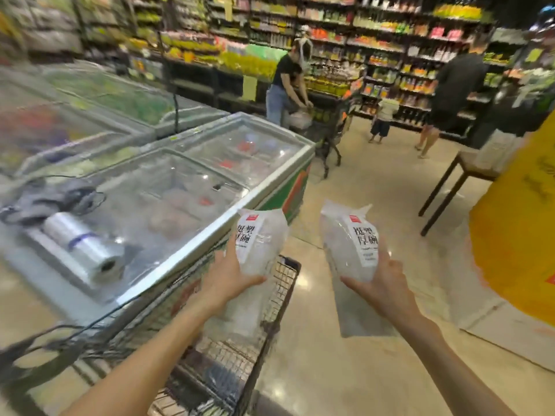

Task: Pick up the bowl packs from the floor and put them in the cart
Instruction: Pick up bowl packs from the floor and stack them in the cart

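Gripping two bowl packs (260,238) (one apiece)

Shelves (345,34) blurred; cart (279,298) partly hidden by arm, cut off btm edge

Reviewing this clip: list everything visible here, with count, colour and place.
bowl packs: two, clear with white labels, one in each hand; second is over the floor.
cart: one, dark wire, below the left pack.
chest freezers: several, glass-topped, left.
plastic bag roll: one, clear, on a freezer.
table: one, dark, right.
shelves: stocked, background.
people: three, by the shelves.
left hand: grips a pack.
right hand: grips a pack.
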`<state>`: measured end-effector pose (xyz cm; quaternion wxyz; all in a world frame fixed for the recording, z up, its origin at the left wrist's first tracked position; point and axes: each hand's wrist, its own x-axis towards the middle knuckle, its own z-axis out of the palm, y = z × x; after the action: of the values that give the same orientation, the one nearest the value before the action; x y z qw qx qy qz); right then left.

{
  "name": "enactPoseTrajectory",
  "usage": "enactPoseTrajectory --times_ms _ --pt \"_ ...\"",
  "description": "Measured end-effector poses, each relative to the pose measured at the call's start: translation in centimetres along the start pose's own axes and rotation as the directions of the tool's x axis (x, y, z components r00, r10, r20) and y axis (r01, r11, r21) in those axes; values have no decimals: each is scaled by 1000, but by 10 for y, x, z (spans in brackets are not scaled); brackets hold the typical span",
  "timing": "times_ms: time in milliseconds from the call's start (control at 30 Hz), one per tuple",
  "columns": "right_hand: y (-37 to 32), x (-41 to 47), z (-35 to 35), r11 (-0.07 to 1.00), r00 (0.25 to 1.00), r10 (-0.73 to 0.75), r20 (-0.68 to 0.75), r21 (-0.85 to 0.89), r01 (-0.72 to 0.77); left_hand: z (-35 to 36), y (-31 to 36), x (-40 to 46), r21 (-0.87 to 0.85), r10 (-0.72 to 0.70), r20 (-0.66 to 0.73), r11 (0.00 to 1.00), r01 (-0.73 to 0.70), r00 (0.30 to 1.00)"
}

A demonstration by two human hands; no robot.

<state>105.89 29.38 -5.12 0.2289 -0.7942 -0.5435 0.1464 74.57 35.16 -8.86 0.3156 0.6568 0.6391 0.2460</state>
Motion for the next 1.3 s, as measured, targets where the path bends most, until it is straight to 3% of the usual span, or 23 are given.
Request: enactPoseTrajectory --times_ms 67,167,367,567,667,867,1100,1300 --pt "-37 46 35 986 983 -164 88 18 163 -20 -32 11 19 -145 -137 989 149 980" --pt "-74 83 74 949 935 -314 162 77 305 -28 -74 26 -45 -260 -214 966 256 942" --pt "-144 133 154 868 816 -497 295 144 476 -29 -125 38 -200 -478 -309 878 435 822" --pt "-189 154 231 778 649 -617 445 223 587 1 -170 36 -324 -709 -373 704 632 598" --pt "-194 155 270 750 578 -638 508 242 616 24 -192 34 -361 -793 -364 604 711 489" --pt "-173 166 342 743 460 -598 656 240 625 88 -223 42 -415 -879 -325 463 783 348" --pt "-125 190 402 752 408 -513 755 167 637 150 -249 87 -483 -942 -297 287 827 154" --pt "-97 203 449 757 421 -490 764 133 640 189 -292 136 -509 -940 -341 201 837 18"
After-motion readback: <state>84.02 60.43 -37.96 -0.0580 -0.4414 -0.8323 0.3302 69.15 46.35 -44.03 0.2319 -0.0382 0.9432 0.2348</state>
